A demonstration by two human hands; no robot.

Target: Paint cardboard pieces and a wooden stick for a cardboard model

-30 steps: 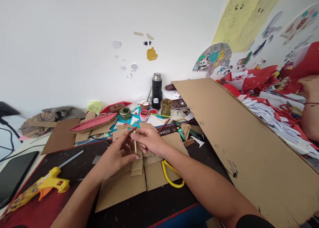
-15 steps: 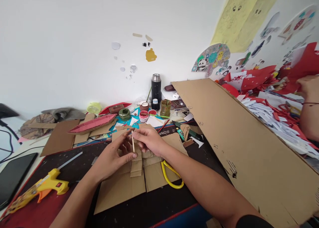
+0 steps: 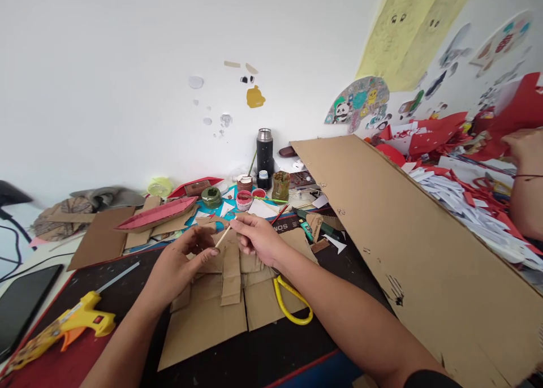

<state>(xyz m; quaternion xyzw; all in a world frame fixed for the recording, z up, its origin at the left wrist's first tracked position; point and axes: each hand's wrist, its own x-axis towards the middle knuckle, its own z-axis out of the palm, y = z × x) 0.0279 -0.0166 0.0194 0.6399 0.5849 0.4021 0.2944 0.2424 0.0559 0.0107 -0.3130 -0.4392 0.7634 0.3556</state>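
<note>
A thin pale wooden stick (image 3: 225, 234) slants between my hands, above the cardboard. My right hand (image 3: 258, 238) is closed in a pinch on its upper end. Its lower end meets the thumb tip of my left hand (image 3: 182, 263), whose fingers are curled but stand apart from the thumb. Under both hands lies a flat cardboard sheet (image 3: 203, 334) with a narrow folded cardboard strip (image 3: 231, 275) and other cardboard pieces on it. A yellow loop-shaped handle (image 3: 292, 319) lies beside my right forearm; the rest of it is hidden.
At left lie a yellow glue gun (image 3: 85, 314) and a dark phone-like slab (image 3: 27, 303). Behind are a pink-lined cardboard boat (image 3: 156, 214), paint jars (image 3: 211, 197) and a black flask (image 3: 265, 150). A big cardboard panel (image 3: 407, 246) leans at right, before paper scraps and another person's arm (image 3: 528, 190).
The stick has turned from nearly upright to a slant, its lower end moving left. My left hand has shifted slightly left, and more of the folded strip shows.
</note>
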